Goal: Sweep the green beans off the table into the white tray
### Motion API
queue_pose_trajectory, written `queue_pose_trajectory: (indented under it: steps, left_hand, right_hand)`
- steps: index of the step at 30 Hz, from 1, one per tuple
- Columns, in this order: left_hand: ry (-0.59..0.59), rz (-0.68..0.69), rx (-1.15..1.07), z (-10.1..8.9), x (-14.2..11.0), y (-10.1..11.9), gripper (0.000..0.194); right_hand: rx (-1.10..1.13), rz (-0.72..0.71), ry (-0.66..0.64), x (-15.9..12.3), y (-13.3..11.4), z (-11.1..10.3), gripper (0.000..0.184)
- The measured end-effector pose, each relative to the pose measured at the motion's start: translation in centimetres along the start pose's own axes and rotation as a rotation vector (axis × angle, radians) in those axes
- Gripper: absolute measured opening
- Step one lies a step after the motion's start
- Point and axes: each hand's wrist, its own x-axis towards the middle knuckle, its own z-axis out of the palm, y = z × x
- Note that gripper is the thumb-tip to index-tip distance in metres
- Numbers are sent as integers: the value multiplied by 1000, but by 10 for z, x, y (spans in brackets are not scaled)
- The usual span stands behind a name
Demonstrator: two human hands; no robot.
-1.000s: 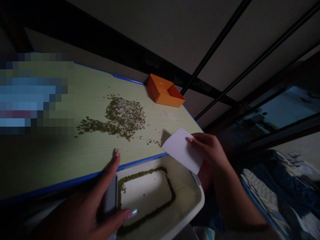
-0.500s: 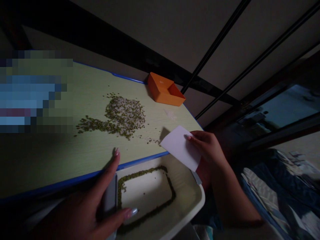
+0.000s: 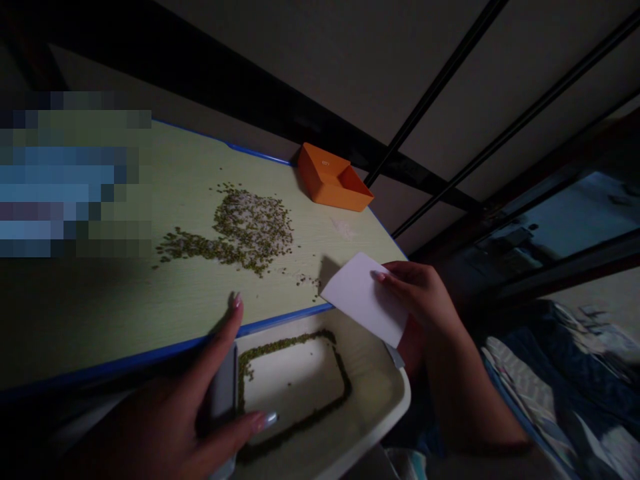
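Note:
My right hand (image 3: 420, 293) is closed on a white card (image 3: 367, 297), thumb on top. The card's left corner rests at or just over the table's near edge, above the tub. My left hand (image 3: 195, 400) grips the left end of a white plastic tub (image 3: 395, 407). Its thumb reaches over the rim and its index finger stretches towards the table; the other fingers are hidden. Small green beans (image 3: 300, 340) lie along the edges of the tub's floor. On the table, a pile of green beans mixed with white grains (image 3: 253, 227) is spread out, a few loose ones near the card.
A pale green table (image 3: 125, 313) has a blue edge, with the tub just below it. An orange open box (image 3: 340, 183) stands at the back, beside a small patch of white grains (image 3: 344, 227). A blurred blue area is at far left. Bundled cloth (image 3: 545, 380) lies at right.
The card has shifted slightly towards the tub, and a few beans now show near the table edge beside it. My left hand keeps its place on the tub. The view has moved a little.

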Motion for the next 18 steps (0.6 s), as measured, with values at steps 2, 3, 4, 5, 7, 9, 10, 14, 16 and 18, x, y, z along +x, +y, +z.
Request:
queue_pose_trajectory:
  steps: [2, 3, 4, 5, 7, 9, 10, 14, 16, 18]
  left_hand:
    - [-16, -56, -9, -3, 1, 8, 93]
    - [-30, -108, -8, -5, 1, 13, 93]
    - [-45, -139, -11, -7, 1, 18, 92]
    - [-55, -173, -18, -9, 2, 22, 92]
    - [-71, -216, -54, -12, 3, 28, 92]
    - [-90, -244, -79, -14, 4, 31, 94]
    - [-102, -253, -79, -15, 4, 31, 94]
    - [-142, -272, -63, -18, 6, 32, 94]
    - [-144, -273, -70, -20, 7, 36, 93]
    - [-140, -270, -81, -20, 7, 38, 94]
  right_hand:
    - [-17, 4, -18, 0, 1, -1, 36]
    - [-17, 3, -24, 1, 1, -1, 36]
    - [-13, 1, -28, 2, 1, 0, 37]
    - [-6, 0, -30, 3, 2, 1, 38]
    - [3, 1, -28, 6, 3, 3, 39]
    - [6, 3, -29, 7, 3, 5, 39]
    - [8, 1, -32, 8, 3, 6, 39]
    - [17, -16, -65, 10, 1, 9, 40]
    - [8, -24, -93, 12, -3, 11, 41]
    - [-12, -28, -128, 14, -8, 12, 41]
